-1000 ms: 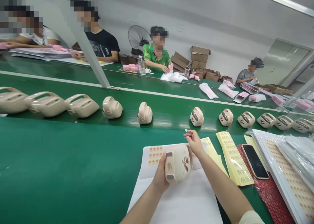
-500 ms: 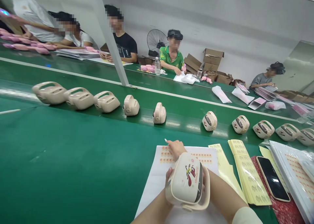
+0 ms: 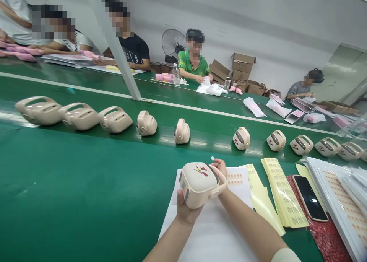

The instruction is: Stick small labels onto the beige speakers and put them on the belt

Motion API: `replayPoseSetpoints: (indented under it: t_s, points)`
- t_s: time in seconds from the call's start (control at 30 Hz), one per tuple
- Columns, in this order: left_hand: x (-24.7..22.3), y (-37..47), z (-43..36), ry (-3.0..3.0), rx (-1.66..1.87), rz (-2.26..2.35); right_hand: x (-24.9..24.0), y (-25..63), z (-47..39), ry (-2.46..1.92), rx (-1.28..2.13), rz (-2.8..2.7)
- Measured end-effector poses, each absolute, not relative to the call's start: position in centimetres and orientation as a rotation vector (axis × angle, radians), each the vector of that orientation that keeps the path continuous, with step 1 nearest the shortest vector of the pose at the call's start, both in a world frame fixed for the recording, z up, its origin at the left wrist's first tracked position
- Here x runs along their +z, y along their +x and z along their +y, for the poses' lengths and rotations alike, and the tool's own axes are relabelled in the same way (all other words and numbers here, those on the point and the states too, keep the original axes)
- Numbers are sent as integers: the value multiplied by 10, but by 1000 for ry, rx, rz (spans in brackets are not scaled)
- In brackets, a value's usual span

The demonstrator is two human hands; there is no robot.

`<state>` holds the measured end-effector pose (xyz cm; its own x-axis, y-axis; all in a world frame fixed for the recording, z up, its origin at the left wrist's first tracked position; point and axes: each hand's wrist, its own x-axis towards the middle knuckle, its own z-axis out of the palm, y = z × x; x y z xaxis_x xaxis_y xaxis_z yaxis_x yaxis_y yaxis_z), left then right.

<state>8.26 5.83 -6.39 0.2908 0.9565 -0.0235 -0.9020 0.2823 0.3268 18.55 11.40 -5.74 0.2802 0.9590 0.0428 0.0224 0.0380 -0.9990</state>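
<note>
My left hand (image 3: 187, 212) holds a cream, box-shaped device with a carry handle (image 3: 200, 185) from below, its thumb on the near left side. A red cartoon figure is printed on its white face, which is tilted upward. Behind the handle is my right hand (image 3: 221, 169), partly hidden by the device. A small white piece (image 3: 212, 158), perhaps a sticker, shows at its fingertips. Under both hands lies a white sheet (image 3: 218, 223) with rows of small orange round stickers (image 3: 235, 179).
Several similar cream devices stand in a row on the green belt (image 3: 212, 139) ahead. To the right lie yellow sticker sheets (image 3: 283, 193), a phone (image 3: 309, 197), red wrap (image 3: 327, 235) and a stack of plastic-covered sheets (image 3: 341, 200). Across the belt, several people sit at work.
The device has moved slightly up and left, and its printed face has turned more upward. My right hand has lifted off the sticker rows and shifted right, behind the handle.
</note>
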Motion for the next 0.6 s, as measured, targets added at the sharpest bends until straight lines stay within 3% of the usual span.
replayPoseSetpoints:
  t_s: [0.17, 0.33, 0.6]
  points:
    - [-57, 81, 63, 170, 1192, 95, -21, 212, 87, -1098, 990, -563]
    - [-48, 89, 66, 127, 1210, -49, 2, 196, 50, -960, 1147, -546]
    - [-53, 93, 63, 195, 1164, -160, 1, 174, 47, -980, 1053, -574]
